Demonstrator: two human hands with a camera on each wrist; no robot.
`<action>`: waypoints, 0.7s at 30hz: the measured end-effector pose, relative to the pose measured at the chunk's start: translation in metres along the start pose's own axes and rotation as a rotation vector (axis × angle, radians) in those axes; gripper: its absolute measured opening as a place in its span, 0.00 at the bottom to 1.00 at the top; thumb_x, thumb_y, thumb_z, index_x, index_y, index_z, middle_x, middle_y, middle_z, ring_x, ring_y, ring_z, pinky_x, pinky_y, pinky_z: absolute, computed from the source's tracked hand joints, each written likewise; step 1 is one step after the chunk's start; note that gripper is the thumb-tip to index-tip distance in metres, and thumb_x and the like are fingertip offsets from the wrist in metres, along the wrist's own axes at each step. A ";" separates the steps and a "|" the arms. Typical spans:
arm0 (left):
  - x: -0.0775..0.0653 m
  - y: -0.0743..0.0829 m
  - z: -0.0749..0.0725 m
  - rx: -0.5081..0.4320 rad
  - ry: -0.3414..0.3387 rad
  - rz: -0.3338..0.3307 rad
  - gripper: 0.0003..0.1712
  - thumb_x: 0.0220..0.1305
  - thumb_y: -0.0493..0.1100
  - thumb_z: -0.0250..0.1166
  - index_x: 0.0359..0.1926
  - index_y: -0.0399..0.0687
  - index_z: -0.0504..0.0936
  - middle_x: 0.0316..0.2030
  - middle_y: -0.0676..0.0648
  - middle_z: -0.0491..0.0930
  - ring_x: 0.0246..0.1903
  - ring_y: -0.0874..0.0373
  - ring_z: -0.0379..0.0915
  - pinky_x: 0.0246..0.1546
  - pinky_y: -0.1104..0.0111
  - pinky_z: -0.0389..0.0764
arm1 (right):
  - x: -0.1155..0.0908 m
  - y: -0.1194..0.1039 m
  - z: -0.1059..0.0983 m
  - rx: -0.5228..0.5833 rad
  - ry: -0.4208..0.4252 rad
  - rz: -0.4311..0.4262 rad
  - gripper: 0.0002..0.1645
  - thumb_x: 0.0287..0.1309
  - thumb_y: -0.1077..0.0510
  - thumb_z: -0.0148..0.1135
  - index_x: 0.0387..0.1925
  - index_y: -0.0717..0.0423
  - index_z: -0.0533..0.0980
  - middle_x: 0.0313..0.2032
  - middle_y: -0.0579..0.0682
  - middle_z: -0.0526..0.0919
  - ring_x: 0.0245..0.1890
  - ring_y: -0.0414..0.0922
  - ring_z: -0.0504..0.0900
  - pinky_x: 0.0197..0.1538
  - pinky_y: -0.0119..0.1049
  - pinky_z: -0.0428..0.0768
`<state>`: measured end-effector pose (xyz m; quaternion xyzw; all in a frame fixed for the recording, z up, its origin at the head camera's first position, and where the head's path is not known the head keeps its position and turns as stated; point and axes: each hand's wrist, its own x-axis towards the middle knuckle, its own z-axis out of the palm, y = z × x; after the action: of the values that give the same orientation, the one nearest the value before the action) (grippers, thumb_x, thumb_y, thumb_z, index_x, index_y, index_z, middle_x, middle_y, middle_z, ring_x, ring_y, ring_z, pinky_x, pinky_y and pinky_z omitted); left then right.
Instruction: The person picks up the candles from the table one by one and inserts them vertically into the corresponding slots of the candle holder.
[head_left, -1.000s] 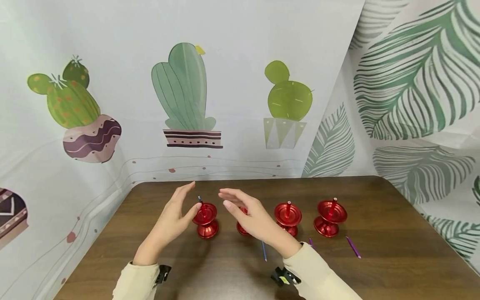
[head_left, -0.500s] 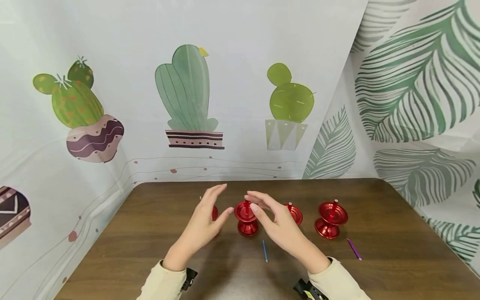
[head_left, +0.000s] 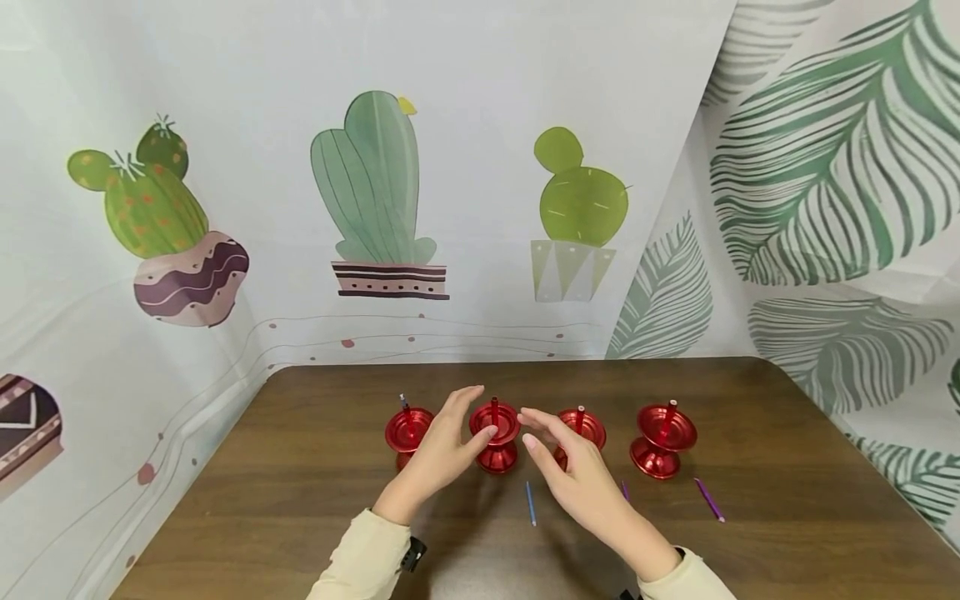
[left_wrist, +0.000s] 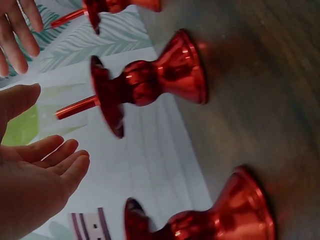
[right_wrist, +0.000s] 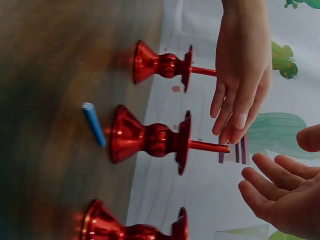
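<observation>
My left hand (head_left: 442, 454) hovers above the table, its fingers loosely bent and holding nothing. To its right, my right hand (head_left: 585, 483) is also raised with nothing in it. Between them stands a shiny red candle holder (head_left: 497, 456), upright, with a thin red tube rising from its dish. Neither hand appears to touch the holder. In the left wrist view, that holder (left_wrist: 137, 82) is beside my palm; the right wrist view shows the same holder (right_wrist: 147, 140) with its tube near my fingertips. A thin blue candle-like stick (head_left: 530, 503) lies in front.
Another red holder (head_left: 403, 429) at the left has a dark blue piece (head_left: 403, 400) on its tube. Two more holders stand at the right, one partly behind my right hand (head_left: 592, 427) and one farther out (head_left: 663, 442). A purple stick (head_left: 708, 500) lies before the latter.
Both hands have moved right, from about the leftmost holder to around the second one. The leftmost holder is partly uncovered again. The holders and sticks stay in place.
</observation>
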<state>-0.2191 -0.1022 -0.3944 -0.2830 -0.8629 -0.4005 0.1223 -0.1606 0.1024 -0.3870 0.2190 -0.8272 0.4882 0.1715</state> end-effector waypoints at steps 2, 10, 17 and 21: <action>0.001 -0.004 0.004 0.004 -0.019 -0.015 0.33 0.62 0.40 0.66 0.65 0.34 0.65 0.62 0.38 0.67 0.61 0.44 0.67 0.59 0.52 0.70 | -0.003 0.002 0.002 -0.007 0.001 0.019 0.21 0.65 0.57 0.59 0.59 0.54 0.73 0.53 0.46 0.81 0.52 0.48 0.80 0.46 0.36 0.79; 0.007 -0.015 0.015 0.017 -0.073 -0.046 0.35 0.61 0.42 0.68 0.64 0.31 0.66 0.62 0.35 0.68 0.60 0.43 0.68 0.59 0.52 0.71 | -0.011 0.012 0.006 0.006 -0.052 0.124 0.23 0.66 0.55 0.58 0.60 0.58 0.71 0.55 0.51 0.80 0.55 0.53 0.78 0.55 0.54 0.75; 0.009 -0.024 0.020 0.008 -0.109 -0.073 0.37 0.61 0.45 0.68 0.63 0.29 0.66 0.60 0.33 0.68 0.59 0.41 0.68 0.58 0.51 0.71 | -0.017 0.021 0.011 -0.007 -0.115 0.158 0.25 0.67 0.52 0.56 0.62 0.59 0.70 0.56 0.54 0.79 0.57 0.53 0.76 0.56 0.58 0.73; 0.009 -0.026 0.020 -0.007 -0.135 -0.092 0.38 0.60 0.47 0.68 0.64 0.27 0.65 0.60 0.33 0.68 0.58 0.41 0.69 0.57 0.51 0.72 | -0.018 0.024 0.016 -0.037 -0.141 0.141 0.26 0.68 0.51 0.55 0.61 0.61 0.69 0.56 0.57 0.78 0.57 0.56 0.75 0.57 0.58 0.71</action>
<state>-0.2411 -0.0973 -0.4196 -0.2697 -0.8799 -0.3888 0.0440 -0.1589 0.1022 -0.4209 0.1908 -0.8595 0.4669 0.0820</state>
